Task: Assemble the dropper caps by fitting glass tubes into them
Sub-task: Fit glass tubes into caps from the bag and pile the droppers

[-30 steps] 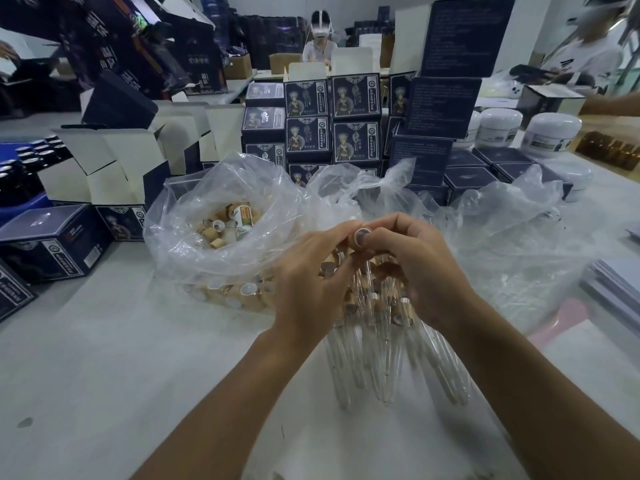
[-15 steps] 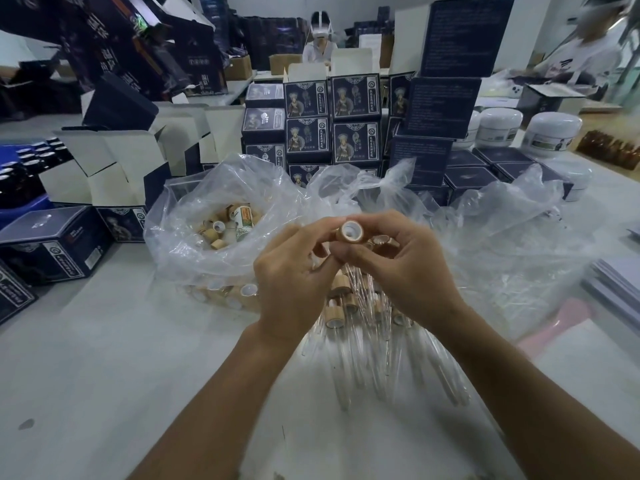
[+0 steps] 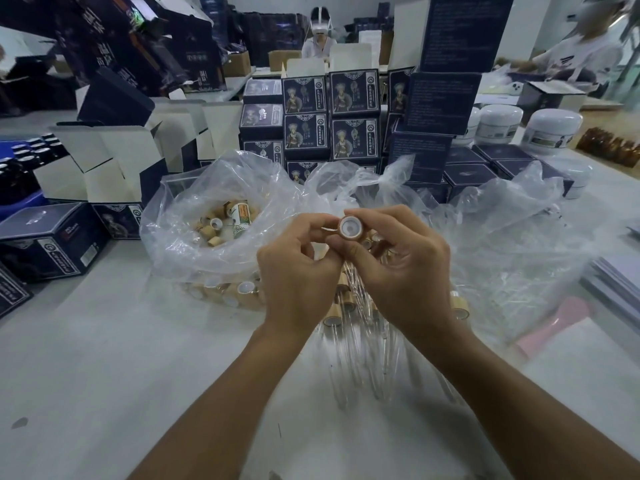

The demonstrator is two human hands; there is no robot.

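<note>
Head view. Right hand (image 3: 398,268) pinches a dropper cap (image 3: 349,229) between thumb and forefinger, the cap's white-lined open end turned toward the camera. Left hand (image 3: 298,265) is curled, fingertips meeting the cap from 9 o'clock; whether it grips the cap or something thin beside it, I cannot tell (a glass tube is not resolvable there). Cap sits at frame centre, raised above the table (image 3: 104,358).

Directly below the hands, toward 6 o'clock: assembled droppers (image 3: 346,341) lying in a loose pile, wooden collars up, glass tubes pointing toward the camera.

At 10 o'clock from the hands: open clear plastic bag (image 3: 194,220) containing loose wooden caps (image 3: 211,230). At 3 o'clock: second crumpled plastic bag (image 3: 512,244), contents blurred. At 12 o'clock: stacked dark printed boxes (image 3: 329,116). White jars (image 3: 550,128) at 2 o'clock.
</note>
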